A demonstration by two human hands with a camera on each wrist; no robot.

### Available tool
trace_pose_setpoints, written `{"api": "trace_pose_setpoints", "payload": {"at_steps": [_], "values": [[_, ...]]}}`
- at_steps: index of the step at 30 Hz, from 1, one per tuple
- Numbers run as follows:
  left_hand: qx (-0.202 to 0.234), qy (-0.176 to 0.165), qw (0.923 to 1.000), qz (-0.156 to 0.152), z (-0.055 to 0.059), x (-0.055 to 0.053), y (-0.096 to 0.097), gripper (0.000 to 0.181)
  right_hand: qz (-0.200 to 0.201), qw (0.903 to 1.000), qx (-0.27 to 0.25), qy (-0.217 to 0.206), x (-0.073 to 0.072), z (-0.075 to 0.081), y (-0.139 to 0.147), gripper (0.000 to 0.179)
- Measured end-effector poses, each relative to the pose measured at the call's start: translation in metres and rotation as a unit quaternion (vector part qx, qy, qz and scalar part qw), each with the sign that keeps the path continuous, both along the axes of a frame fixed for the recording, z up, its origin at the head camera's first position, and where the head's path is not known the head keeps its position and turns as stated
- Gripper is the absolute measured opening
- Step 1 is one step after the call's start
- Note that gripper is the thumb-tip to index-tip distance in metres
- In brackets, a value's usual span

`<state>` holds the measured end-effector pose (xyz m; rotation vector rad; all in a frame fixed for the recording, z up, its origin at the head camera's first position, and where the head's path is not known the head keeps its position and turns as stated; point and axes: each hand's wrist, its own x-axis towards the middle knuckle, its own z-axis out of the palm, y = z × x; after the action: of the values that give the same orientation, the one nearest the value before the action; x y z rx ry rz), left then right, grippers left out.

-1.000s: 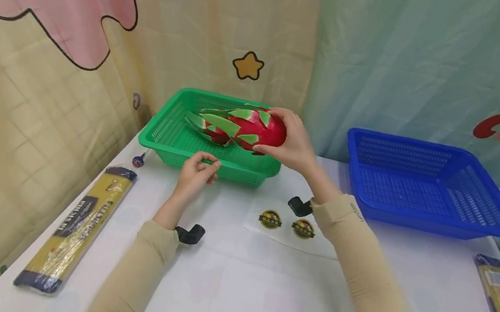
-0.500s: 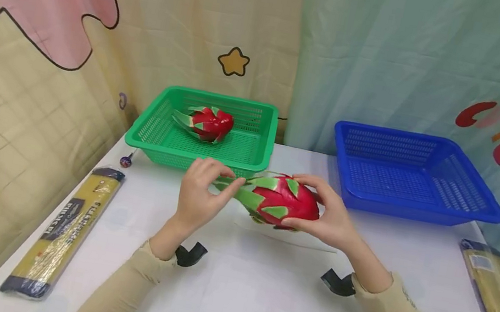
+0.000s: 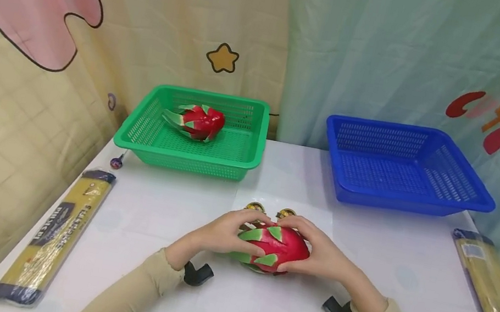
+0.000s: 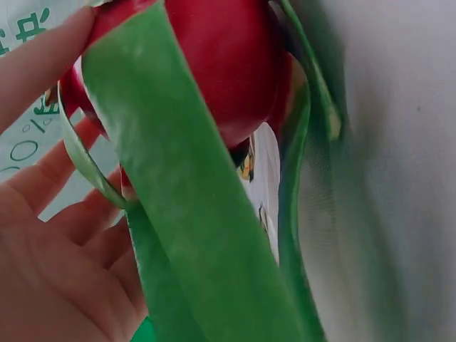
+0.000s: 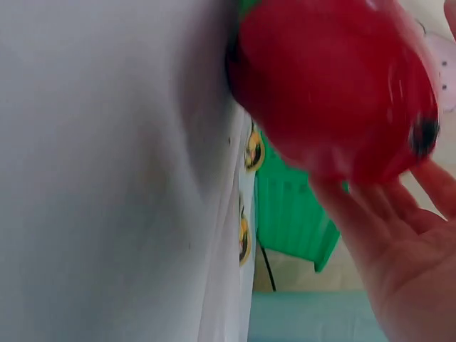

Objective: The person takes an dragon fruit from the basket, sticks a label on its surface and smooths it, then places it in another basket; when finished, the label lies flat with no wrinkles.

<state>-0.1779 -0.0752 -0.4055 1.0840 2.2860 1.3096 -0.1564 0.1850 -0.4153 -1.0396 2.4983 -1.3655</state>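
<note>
A red dragon fruit (image 3: 286,246) with green scales lies sideways low over the table, between both hands. My right hand (image 3: 325,254) grips its rounded red end, thumb in front and fingers behind. From the other side, my left hand (image 3: 227,234) holds the leafy end, with long green tips trailing past the palm in the left wrist view. Just behind the fruit, a clear sheet (image 3: 320,216) bears two round gold-and-black stickers (image 3: 287,214), partly covered by the fingers. In the right wrist view, the fruit's smooth end (image 5: 335,85) shows a dark spot.
A green basket (image 3: 185,155) at back left contains a second dragon fruit (image 3: 204,123). At back right stands a blue basket (image 3: 408,197). Spaghetti packs lie along the left (image 3: 53,238) and right (image 3: 492,304) table edges. Beside the green basket is a small lollipop (image 3: 117,161).
My right hand has brought the dragon fruit from over the green basket toward the front middle of the table and lower. My left hand has come across to hold its leafy end.
</note>
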Motion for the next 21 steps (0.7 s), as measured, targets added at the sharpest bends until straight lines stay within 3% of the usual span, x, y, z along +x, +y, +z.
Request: {"api": "trace_pose_setpoints", "payload": {"at_steps": [5,9,13,16,21], "values": [[0.018,-0.023,0.9992,-0.027,-0.004,-0.003,-0.001,0.052,0.035,0.9976,-0.011,-0.058,-0.007,-0.002,0.014,0.069],[-0.002,-0.035,0.9981,-0.050,-0.003,-0.005,-0.003,0.055,0.052,0.9929,-0.007,-0.107,-0.015,-0.003,0.024,0.054],[-0.022,-0.042,0.9966,-0.067,0.002,-0.009,-0.008,0.056,0.015,0.9896,-0.012,-0.142,-0.026,-0.003,0.034,0.040],[-0.008,-0.049,0.9976,-0.048,0.005,-0.017,-0.017,0.050,-0.044,0.9907,0.012,-0.128,-0.040,-0.002,0.036,0.038],[0.011,-0.052,0.9983,0.022,-0.002,-0.033,-0.030,0.038,-0.110,0.9870,0.047,-0.107,-0.062,-0.006,0.030,0.041]]}}
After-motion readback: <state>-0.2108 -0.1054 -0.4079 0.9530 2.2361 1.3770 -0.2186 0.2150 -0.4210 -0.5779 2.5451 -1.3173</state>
